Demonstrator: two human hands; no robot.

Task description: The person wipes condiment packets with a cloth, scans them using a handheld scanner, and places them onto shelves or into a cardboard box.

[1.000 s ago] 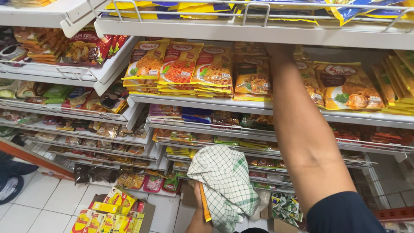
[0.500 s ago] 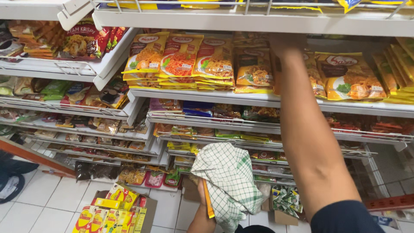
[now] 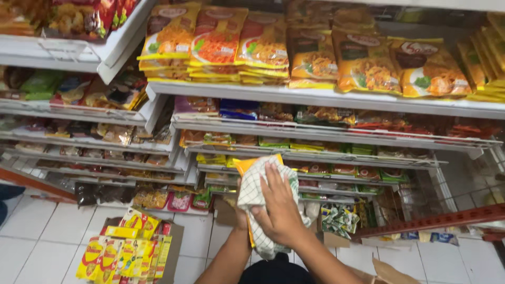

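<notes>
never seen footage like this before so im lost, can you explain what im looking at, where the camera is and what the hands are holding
There is no machine here, only a person with two bare hands. The single picture comes from a camera worn on the person's head, looking down at shop shelves.

The right hand lies flat on a white-and-green checked cloth, pressing it against a flat yellow-orange packet. The left hand is mostly hidden behind the cloth and packet and seems to support them from below.

Ahead, white metal shelves carry rows of yellow and orange snack packets. On the white tiled floor stands an open cardboard box of yellow and red packets.
</notes>
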